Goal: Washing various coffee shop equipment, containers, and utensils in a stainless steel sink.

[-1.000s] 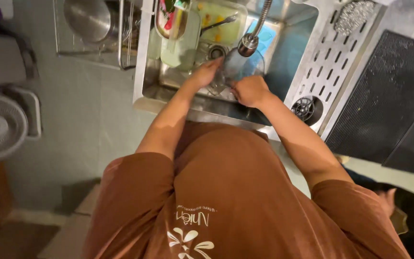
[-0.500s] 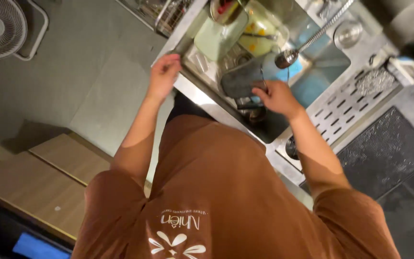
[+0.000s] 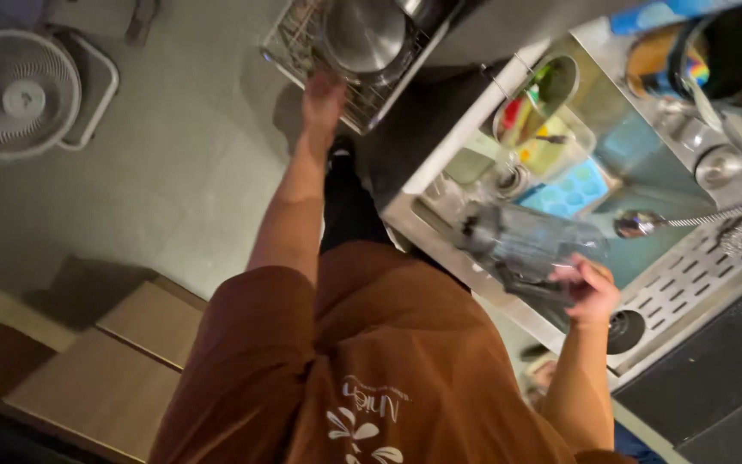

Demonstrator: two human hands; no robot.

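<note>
Gripping a clear, ribbed glass jar, the right hand curls its fingers round one end and holds it tilted over the steel sink, at about three o'clock. Just beyond it a shiny chrome faucet head hangs on a coiled metal hose. At eleven o'clock the left hand reaches out to a wire rack holding a round steel pot; its grip cannot be made out.
</note>
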